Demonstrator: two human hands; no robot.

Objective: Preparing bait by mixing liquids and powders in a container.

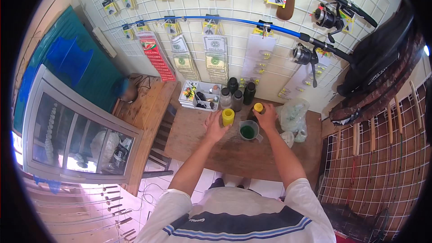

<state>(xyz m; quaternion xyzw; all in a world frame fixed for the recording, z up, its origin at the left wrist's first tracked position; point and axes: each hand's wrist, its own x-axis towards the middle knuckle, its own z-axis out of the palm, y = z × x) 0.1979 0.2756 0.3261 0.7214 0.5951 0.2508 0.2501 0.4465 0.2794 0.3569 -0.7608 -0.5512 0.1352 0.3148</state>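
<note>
My left hand [216, 127] is closed around a yellow open-topped container [228, 118], left of a clear plastic measuring jug [248, 130] that holds dark green liquid. On the jug's other side, my right hand [266, 116] grips a dark bottle with a yellow cap [258, 107]. The jug stands between both hands on the wooden table, its handle pointing towards the lower right. Several bottles with dark caps [237, 99] stand just behind. Fingers hide part of each held thing.
A white divided tray [201, 96] with small items sits at the table's [236, 162] back left. Plastic bags [294, 116] lie at its right. A white wire grid behind carries packets and fishing rods with reels [305, 55]. A glass-fronted cabinet [84, 138] stands left.
</note>
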